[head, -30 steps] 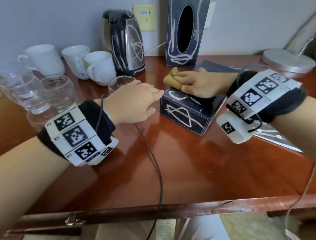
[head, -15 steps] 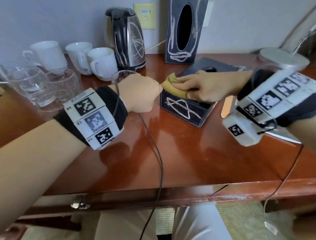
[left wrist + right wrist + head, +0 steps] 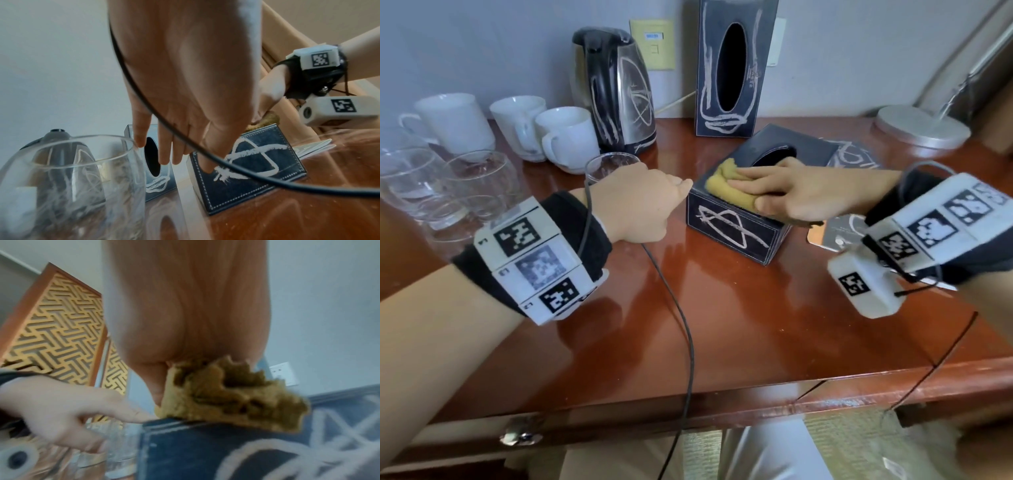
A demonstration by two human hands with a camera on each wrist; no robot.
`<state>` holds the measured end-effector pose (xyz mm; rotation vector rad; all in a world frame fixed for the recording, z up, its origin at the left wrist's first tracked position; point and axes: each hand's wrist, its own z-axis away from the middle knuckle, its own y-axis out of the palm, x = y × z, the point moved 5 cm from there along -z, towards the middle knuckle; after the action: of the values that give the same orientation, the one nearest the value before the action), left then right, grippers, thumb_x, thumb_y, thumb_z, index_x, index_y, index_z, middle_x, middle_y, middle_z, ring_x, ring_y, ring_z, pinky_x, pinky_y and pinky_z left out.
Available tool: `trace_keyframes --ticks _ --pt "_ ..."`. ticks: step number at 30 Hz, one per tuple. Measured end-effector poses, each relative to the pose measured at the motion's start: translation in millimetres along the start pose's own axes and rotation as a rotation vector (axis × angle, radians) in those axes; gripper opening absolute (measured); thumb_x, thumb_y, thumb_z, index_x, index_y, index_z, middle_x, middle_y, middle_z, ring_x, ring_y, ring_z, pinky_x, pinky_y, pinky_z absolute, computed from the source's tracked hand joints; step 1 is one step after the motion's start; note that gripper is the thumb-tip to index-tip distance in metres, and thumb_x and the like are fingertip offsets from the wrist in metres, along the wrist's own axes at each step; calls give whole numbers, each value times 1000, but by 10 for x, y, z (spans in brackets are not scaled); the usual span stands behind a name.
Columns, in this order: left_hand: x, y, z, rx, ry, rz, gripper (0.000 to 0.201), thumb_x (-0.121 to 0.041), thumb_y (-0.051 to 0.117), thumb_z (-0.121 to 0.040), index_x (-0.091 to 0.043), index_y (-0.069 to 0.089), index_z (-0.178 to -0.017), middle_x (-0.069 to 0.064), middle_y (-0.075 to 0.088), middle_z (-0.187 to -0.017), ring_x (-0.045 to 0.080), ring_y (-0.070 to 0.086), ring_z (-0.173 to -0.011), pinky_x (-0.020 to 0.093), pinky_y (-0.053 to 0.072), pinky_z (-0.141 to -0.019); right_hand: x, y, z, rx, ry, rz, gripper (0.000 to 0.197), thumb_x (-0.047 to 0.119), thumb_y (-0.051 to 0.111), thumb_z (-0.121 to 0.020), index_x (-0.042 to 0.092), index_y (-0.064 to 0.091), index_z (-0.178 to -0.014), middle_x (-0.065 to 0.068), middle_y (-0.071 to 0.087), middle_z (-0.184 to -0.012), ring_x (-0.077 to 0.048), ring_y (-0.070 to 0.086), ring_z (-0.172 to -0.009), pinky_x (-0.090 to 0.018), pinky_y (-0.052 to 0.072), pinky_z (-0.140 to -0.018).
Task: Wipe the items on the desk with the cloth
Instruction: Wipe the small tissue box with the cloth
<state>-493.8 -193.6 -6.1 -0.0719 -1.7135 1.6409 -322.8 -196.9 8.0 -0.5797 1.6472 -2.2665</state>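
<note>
right hand [image 3: 787, 195], cloth [image 3: 726, 186], perhaps pressed

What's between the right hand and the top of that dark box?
The yellow cloth: the right hand presses it onto the box top, seen in the head and right wrist views.
</note>
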Motion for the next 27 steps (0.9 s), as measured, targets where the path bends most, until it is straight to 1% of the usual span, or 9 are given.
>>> trace_keyframes --ticks 4,6,8,12,16,19,22,24,27 --pt "-11 -13 12 3 -1 10 66 -18 41 -95 -10 10 -153 4 38 -150 29 45 -127 40 36 -104 -238 -30 -49 -145 125 56 41 18 26 -103 14 39 -142 0 27 -154 -15 19 -140 -30 9 -106" --pt "-10 -21 13 4 -11 15 66 -17 41 -95 -10 10 -153 3 37 -150 30 45 -127 39 37 -104 -169 18 -99 -196 94 107 44 19 24 -103 16 32 -146 5 20 -156 -13 14 -143 -27 10 -100" --pt "-17 -31 23 4 -15 32 67 -17 40 -95 -12 8 -153 3 36 -151 30 45 -127 38 36 -102 -36 103 -49 -255 35 101 44 23 30 -102 16 33 -145 6 14 -157 -20 20 -137 -23 12 -95" --pt "-28 -34 38 28 -19 57 66 -17 39 -96 -13 6 -154 1 32 -154 29 43 -129 36 36 -100 160 278 191 -248 4 52 52 28 35 -100 22 18 -150 10 2 -158 -22 23 -113 -29 17 -105" --pt "-10 -32 64 56 -12 129 67 -22 41 -97 -12 6 -154 0 28 -156 29 39 -134 35 31 -106 127 123 100 -159 102 47 51 31 23 -103 16 15 -150 5 1 -159 -23 16 -129 -24 8 -101" --pt "2 -9 87 75 -1 218 69 -29 42 -98 -10 5 -154 -1 27 -157 24 36 -135 31 17 -114 230 -32 -141 -107 53 139 44 23 21 -104 8 24 -146 -3 6 -158 -11 5 -142 -23 4 -98" --pt "-15 37 116 86 16 254 74 -33 43 -98 -6 2 -153 1 21 -159 18 32 -137 30 9 -117 333 -65 -386 -77 25 185 45 22 23 -104 14 21 -149 -1 6 -159 -13 7 -141 -26 5 -104" --pt "-37 74 123 106 19 258 77 -36 43 -97 -4 0 -152 3 17 -160 19 29 -140 30 8 -116 374 -32 -487 -52 -10 184 48 25 25 -103 20 17 -150 1 2 -159 -24 8 -142 -29 7 -106" --pt "-42 95 102 142 -6 322 72 -40 45 -96 -1 14 -148 5 34 -151 21 38 -131 29 14 -113 369 -3 -416 -80 -81 166 51 23 29 -102 24 13 -150 -1 0 -159 -18 6 -143 -22 7 -101"
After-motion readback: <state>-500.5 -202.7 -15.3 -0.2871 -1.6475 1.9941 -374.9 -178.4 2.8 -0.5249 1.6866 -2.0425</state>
